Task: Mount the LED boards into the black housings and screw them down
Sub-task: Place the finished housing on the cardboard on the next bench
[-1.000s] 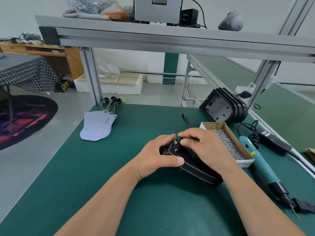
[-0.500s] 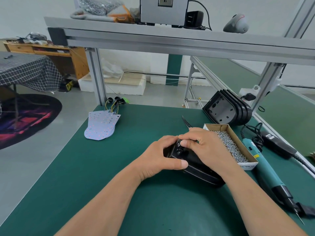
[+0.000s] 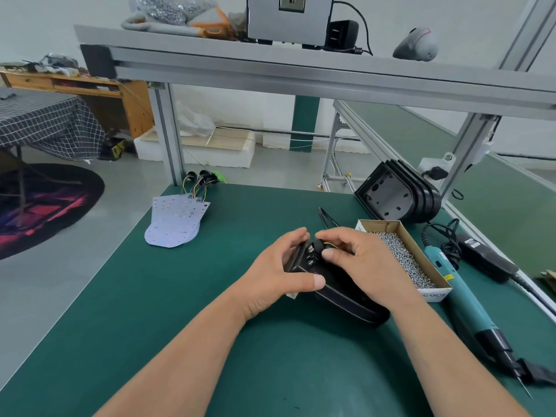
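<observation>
the black housing lies near the middle of the green surface, its long axis running from far-left to near-right, rounded end toward the person; the left hand grips its far left edge, thumb on the near side, and the right hand covers its top, fingers pinching a small black plug with yellow wire. led boards lie far left, spare housings lean far right, beside a box of screws and a teal screwdriver. a metal shelf crosses above, grey floor beyond.
</observation>
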A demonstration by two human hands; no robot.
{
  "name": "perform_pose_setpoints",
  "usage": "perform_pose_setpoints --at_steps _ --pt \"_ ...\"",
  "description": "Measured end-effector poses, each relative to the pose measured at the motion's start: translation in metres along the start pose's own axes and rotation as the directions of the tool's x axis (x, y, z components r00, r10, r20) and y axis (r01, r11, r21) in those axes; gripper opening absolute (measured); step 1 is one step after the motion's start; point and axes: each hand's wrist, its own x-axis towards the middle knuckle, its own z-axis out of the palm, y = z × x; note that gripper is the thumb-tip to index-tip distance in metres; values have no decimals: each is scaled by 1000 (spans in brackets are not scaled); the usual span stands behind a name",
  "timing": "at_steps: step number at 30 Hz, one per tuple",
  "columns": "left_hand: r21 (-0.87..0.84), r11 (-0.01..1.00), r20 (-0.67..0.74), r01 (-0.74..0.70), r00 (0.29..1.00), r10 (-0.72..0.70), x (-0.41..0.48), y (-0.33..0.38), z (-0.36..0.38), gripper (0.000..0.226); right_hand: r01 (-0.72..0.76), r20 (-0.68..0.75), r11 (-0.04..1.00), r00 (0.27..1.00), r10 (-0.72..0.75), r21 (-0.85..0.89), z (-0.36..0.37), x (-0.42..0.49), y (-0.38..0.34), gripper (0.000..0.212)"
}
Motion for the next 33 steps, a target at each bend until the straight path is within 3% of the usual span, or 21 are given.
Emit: perform_pose_setpoints --at_steps 5,11,19,27,33 --pt "-60 997 -57 40 997 -44 3 -1 -1 108 -56 -57 995 997 61 80 6 2 -1 29" --pt "-160 986 -36 37 998 -43 4 0 -3 103 -8 -108 1000 994 8 2 6 0 0 24" --pt "-118 992 -27 48 998 -52 5 -1 -4 95 0 -121 998 993 9 67 5 3 -7 30" --pt "-114 992 -17 45 999 -47 5 -2 -3 94 2 -61 997 998 -6 -72 4 0 -16 34" --pt "-114 992 -22 47 999 -50 5 -4 -3 95 106 -71 964 989 -127 -246 7 -3 -14 18"
